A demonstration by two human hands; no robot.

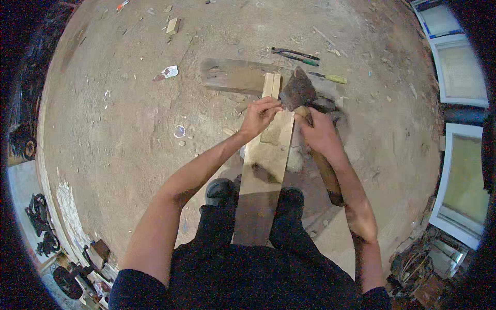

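Note:
A long pale wooden board (268, 150) runs away from me between my feet, its far end lying over a grey weathered plank (227, 74). My right hand (321, 135) is closed round the upper handle of an axe, just below its dark rusty head (298, 90). The rest of the wooden handle (327, 178) trails back under my right forearm. Beside the axe head, my left hand (260, 116) is pinched over the board's far part. Whatever its fingertips hold, if anything, is too small to make out.
Past the board lie pincers (297, 55) and a yellow-handled tool (330, 78). A small wood block (173, 26) and scraps dot the dirt floor. White-framed windows (460, 181) lean along the right side; clutter (41, 222) lines the left. My shoes flank the board.

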